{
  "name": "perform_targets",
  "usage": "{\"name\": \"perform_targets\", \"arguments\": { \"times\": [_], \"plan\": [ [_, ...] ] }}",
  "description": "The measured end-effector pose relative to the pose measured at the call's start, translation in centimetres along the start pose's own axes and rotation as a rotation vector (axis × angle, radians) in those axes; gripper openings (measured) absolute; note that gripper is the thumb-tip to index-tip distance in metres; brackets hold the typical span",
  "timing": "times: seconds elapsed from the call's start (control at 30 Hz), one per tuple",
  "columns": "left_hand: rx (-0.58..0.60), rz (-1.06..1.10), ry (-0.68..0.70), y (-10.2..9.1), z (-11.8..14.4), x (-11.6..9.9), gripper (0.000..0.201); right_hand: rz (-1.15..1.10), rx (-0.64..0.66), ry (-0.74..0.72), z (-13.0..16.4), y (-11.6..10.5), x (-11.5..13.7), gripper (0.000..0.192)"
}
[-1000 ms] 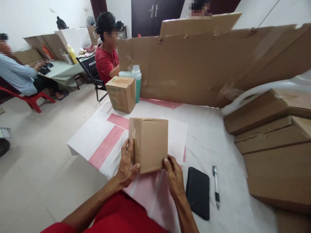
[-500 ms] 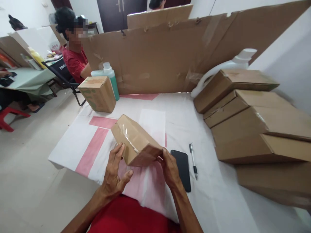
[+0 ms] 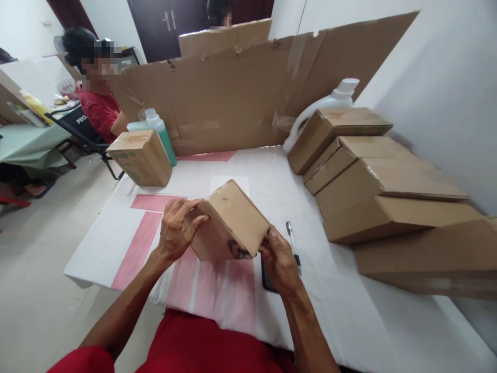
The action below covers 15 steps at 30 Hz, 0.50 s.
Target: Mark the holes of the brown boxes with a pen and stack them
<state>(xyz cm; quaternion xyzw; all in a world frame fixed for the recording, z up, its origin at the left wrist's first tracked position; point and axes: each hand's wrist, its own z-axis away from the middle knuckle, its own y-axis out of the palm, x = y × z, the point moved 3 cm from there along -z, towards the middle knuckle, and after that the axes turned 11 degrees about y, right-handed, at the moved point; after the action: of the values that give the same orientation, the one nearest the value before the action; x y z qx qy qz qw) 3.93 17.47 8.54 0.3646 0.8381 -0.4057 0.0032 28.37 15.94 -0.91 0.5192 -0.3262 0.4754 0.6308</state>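
I hold a small brown cardboard box (image 3: 235, 220) tilted above the white and pink table cover (image 3: 147, 228). My left hand (image 3: 175, 233) grips its left upper edge, fingers curled over the corner. My right hand (image 3: 278, 259) holds its lower right corner, where a dark printed mark shows. A black phone (image 3: 267, 277) lies mostly hidden under my right hand, and a pen (image 3: 292, 243) lies just right of it.
A second small box (image 3: 140, 158) and a green bottle (image 3: 157, 132) stand at the back left. Several larger boxes (image 3: 388, 197) are stacked along the right, with a white jug (image 3: 330, 101) behind. A cardboard screen (image 3: 240, 93) closes the table's far side. A seated person in red (image 3: 99, 103) is beyond it.
The box went from standing upright to tilted and turned in my hands, so a different face shows. My left hand shifted onto its upper left corner. The view swung right.
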Motion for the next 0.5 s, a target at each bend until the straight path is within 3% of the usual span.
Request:
{"name": "perform_targets", "arguments": {
  "times": [0.13, 0.27, 0.37, 0.5],
  "plan": [
    [0.108, 0.109, -0.214, 1.4, -1.2, 1.7, 0.034, 0.117, 0.117, -0.048, -1.0, -0.5, 1.8, 0.040],
    [0.244, 0.188, -0.451, 2.8, 0.1, 2.5, 0.041, 0.285, 0.104, 0.052, -2.1, -1.2, 2.3, 0.040],
    [0.280, 0.187, -0.542, 3.0, 2.2, 2.5, 0.047, 0.322, 0.116, 0.116, -2.2, -1.2, 1.4, 0.045],
    [0.327, 0.159, -0.643, 3.0, 5.6, 2.3, 0.051, 0.420, 0.175, 0.218, -1.7, -1.1, -1.8, 0.047]
  ]
}}
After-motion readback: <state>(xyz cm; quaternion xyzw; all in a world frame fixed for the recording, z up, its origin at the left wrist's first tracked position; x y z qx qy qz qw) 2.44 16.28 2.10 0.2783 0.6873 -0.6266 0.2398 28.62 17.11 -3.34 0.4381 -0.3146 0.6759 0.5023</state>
